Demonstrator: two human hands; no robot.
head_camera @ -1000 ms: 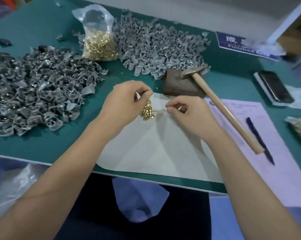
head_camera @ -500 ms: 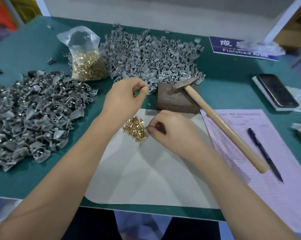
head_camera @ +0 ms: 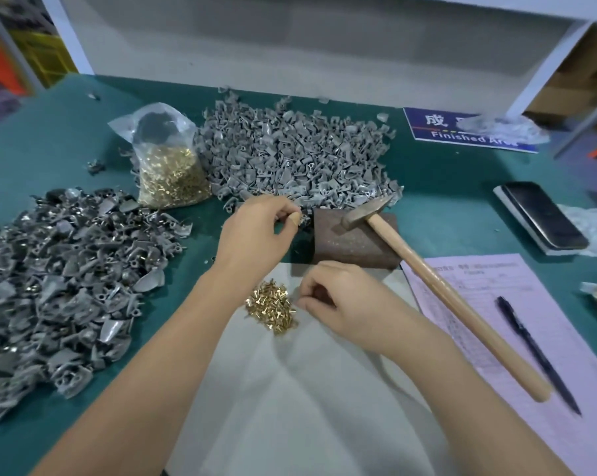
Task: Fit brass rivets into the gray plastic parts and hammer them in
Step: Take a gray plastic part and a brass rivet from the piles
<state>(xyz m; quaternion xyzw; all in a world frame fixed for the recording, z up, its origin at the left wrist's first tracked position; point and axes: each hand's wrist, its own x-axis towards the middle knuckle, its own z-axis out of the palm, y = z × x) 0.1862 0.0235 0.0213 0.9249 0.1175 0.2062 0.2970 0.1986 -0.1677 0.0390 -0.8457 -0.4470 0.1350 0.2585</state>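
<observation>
The left hand [head_camera: 255, 231] pinches a small gray part [head_camera: 303, 219] beside the brown block [head_camera: 353, 240]. The right hand [head_camera: 345, 300] has curled fingers at the little pile of gold rivets [head_camera: 271, 305] on the white sheet [head_camera: 290, 389]; I cannot tell if it holds one. The hammer [head_camera: 427, 280] rests its head on the block. More gray parts [head_camera: 297, 156] lie heaped behind.

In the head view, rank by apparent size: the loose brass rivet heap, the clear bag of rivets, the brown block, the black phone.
1. Clear plastic bag of brass rivets.
2-3. Brown block and black phone look alike; unranked.
4. Loose brass rivet heap.
</observation>
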